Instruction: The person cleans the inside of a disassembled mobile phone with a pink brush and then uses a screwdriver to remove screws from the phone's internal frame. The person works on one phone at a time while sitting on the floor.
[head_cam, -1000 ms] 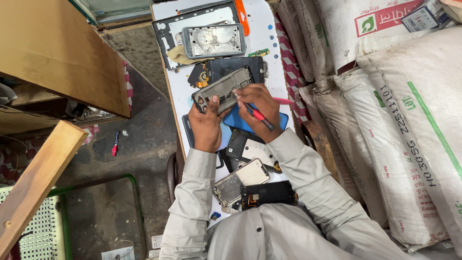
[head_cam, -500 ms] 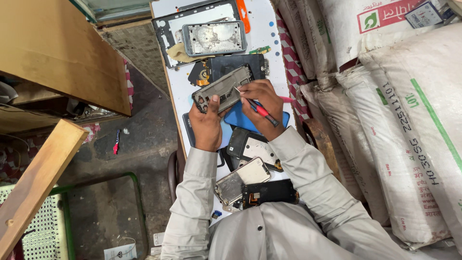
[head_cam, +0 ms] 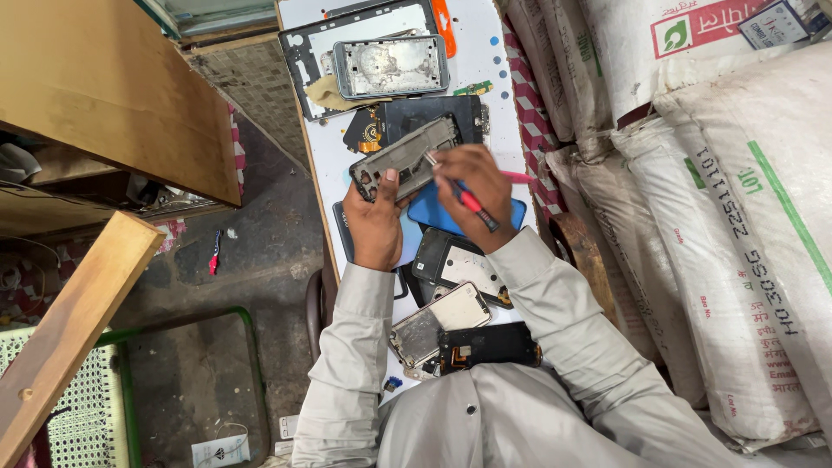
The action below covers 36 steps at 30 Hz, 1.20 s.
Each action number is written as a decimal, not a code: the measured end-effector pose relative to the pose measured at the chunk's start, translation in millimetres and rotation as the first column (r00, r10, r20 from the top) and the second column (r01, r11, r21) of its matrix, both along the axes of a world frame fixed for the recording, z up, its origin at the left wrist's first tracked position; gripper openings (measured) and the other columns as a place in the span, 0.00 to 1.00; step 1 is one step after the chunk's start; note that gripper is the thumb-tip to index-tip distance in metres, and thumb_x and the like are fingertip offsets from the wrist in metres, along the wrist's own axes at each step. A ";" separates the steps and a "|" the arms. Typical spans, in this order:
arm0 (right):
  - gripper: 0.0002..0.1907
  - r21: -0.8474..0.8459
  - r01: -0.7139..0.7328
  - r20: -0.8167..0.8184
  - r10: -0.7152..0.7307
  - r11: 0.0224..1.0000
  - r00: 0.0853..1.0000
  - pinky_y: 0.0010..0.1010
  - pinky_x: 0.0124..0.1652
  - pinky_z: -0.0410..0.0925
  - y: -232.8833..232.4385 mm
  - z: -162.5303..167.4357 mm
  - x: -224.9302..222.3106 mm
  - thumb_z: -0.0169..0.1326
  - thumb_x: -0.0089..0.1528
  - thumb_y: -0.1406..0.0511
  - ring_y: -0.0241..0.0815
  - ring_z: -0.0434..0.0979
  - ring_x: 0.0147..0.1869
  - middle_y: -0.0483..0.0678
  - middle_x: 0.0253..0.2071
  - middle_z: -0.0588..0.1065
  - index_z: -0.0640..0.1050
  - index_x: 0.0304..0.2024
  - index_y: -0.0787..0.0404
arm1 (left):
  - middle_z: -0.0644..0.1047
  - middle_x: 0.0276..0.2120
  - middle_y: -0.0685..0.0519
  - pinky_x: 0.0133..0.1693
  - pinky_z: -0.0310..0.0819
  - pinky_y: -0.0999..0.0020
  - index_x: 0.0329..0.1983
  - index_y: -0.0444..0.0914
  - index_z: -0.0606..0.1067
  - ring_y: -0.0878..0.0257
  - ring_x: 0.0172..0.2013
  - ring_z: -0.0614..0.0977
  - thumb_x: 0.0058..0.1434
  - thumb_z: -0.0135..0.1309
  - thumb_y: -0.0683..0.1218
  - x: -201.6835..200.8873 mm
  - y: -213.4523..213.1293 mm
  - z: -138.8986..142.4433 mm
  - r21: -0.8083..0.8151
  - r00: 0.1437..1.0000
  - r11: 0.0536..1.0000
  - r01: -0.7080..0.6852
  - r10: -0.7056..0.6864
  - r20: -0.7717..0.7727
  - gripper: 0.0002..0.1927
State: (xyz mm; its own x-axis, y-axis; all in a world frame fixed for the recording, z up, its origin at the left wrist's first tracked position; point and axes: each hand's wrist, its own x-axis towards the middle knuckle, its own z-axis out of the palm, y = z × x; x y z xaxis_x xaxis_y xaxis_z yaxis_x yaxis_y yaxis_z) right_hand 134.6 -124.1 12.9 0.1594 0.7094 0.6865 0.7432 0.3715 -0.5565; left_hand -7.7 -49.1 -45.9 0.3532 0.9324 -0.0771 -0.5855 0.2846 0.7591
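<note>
My left hand (head_cam: 374,218) grips the lower end of a grey opened phone frame (head_cam: 404,157), held tilted above the narrow white work board (head_cam: 490,52). My right hand (head_cam: 472,191) holds a red-handled screwdriver (head_cam: 468,199), its metal tip resting on the frame's upper right part. A blue phone back (head_cam: 433,215) lies on the board under both hands.
More phone parts cover the board: a silver chassis (head_cam: 392,66) on a black bezel at the far end, a black panel (head_cam: 433,113), dark covers and a silver phone (head_cam: 438,322) near my lap. Stacked white sacks (head_cam: 719,199) rise on the right. Wooden boards (head_cam: 104,95) stand left.
My right hand has shifted left and up, bringing the screwdriver tip onto the phone frame. My left hand keeps hold of the frame, which sits slightly higher in view.
</note>
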 end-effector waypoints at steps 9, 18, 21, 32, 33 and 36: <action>0.12 0.026 0.036 0.075 -0.038 0.999 0.996 0.40 0.55 0.70 -1.8 4.2 -3.1 0.62 0.57 0.76 0.50 0.76 0.53 0.49 0.50 0.80 0.77 0.42 0.62 | 0.80 0.46 0.48 0.45 0.82 0.66 0.53 0.32 0.72 0.61 0.43 0.82 0.67 0.60 0.44 -0.7 0.3 -3.7 0.015 0.999 0.999 -0.038 0.037 0.021 0.16; 0.13 0.053 0.108 0.087 -0.112 0.993 0.990 0.38 0.53 0.71 -4.1 1.6 -3.2 0.63 0.59 0.76 0.50 0.76 0.52 0.48 0.52 0.80 0.77 0.44 0.60 | 0.79 0.42 0.51 0.36 0.74 0.75 0.53 0.33 0.72 0.68 0.37 0.79 0.67 0.61 0.42 -1.3 2.2 -10.6 0.026 0.998 0.998 -0.058 0.058 -0.008 0.15; 0.13 0.068 0.038 0.122 -0.046 0.997 0.991 0.39 0.52 0.70 -3.2 2.1 -2.1 0.63 0.57 0.75 0.49 0.76 0.50 0.47 0.50 0.80 0.77 0.42 0.60 | 0.78 0.41 0.52 0.35 0.73 0.75 0.52 0.33 0.72 0.68 0.36 0.78 0.67 0.61 0.42 -1.0 2.5 -11.1 0.046 0.998 0.997 -0.063 0.064 -0.013 0.14; 0.11 0.054 0.083 0.070 -0.087 0.995 0.994 0.38 0.52 0.71 -3.7 5.4 -3.4 0.61 0.58 0.76 0.50 0.77 0.51 0.48 0.50 0.80 0.77 0.42 0.62 | 0.76 0.35 0.56 0.29 0.64 0.78 0.49 0.34 0.73 0.73 0.29 0.71 0.68 0.61 0.43 -3.5 1.4 -6.4 0.063 0.994 0.996 -0.064 0.069 -0.080 0.12; 0.12 0.060 0.067 0.073 -0.071 0.996 0.995 0.38 0.52 0.71 -3.7 4.6 -3.5 0.62 0.58 0.76 0.49 0.77 0.51 0.48 0.50 0.80 0.77 0.42 0.62 | 0.76 0.35 0.57 0.28 0.63 0.78 0.49 0.34 0.73 0.73 0.29 0.71 0.67 0.61 0.43 -3.9 1.3 -6.4 0.064 0.994 0.996 -0.070 0.075 -0.077 0.12; 0.12 0.073 0.062 0.063 -0.066 0.995 0.996 0.39 0.53 0.71 -2.9 2.5 -2.1 0.62 0.58 0.76 0.49 0.78 0.51 0.49 0.51 0.80 0.77 0.43 0.62 | 0.76 0.35 0.57 0.28 0.63 0.78 0.49 0.35 0.72 0.73 0.29 0.71 0.66 0.61 0.43 -2.9 2.1 -5.2 0.071 0.994 0.994 -0.080 0.085 -0.066 0.13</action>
State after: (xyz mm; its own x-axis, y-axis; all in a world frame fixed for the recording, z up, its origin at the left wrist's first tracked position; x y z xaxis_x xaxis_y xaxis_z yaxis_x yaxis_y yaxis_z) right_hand 132.5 -127.0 15.4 0.1560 0.6483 0.7452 0.8008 0.3586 -0.4797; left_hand -10.6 -47.0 -51.1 0.2706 0.9621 -0.0336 -0.5507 0.1833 0.8143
